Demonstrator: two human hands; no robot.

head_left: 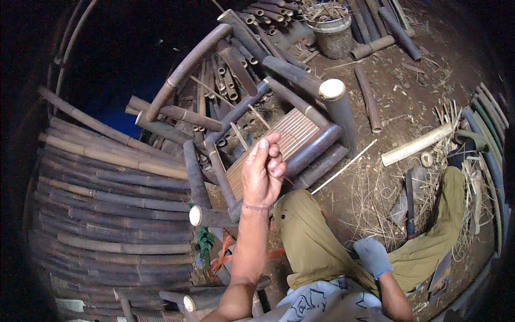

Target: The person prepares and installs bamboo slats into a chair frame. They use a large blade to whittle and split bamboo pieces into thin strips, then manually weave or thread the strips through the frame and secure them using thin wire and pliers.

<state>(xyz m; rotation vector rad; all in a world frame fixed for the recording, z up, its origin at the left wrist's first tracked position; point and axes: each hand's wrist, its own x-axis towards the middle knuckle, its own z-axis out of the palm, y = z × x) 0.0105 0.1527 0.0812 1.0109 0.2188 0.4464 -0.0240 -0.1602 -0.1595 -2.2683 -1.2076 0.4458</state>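
My bare left hand point(263, 174) is raised over a dark bamboo chair frame point(311, 147), palm up, with its fingers curled in and thumb pressed to them. A thin strand seems to curve near its fingertips; what it pinches is too small to make out. Below it lies the chair's slatted bamboo seat point(298, 131), with two thin sticks point(240, 136) poking up beside it. My right hand point(373, 256), in a grey-blue knit glove, rests by my right thigh with its fingers bunched. Whatever it may hold is hidden.
A long dark blade point(410, 201) stands among bamboo shavings point(370, 209) near my right leg. A pale split bamboo piece point(417, 145) lies beyond. Stacked bamboo poles point(118, 201) fill the left side. A bucket of scraps point(331, 37) stands at the back.
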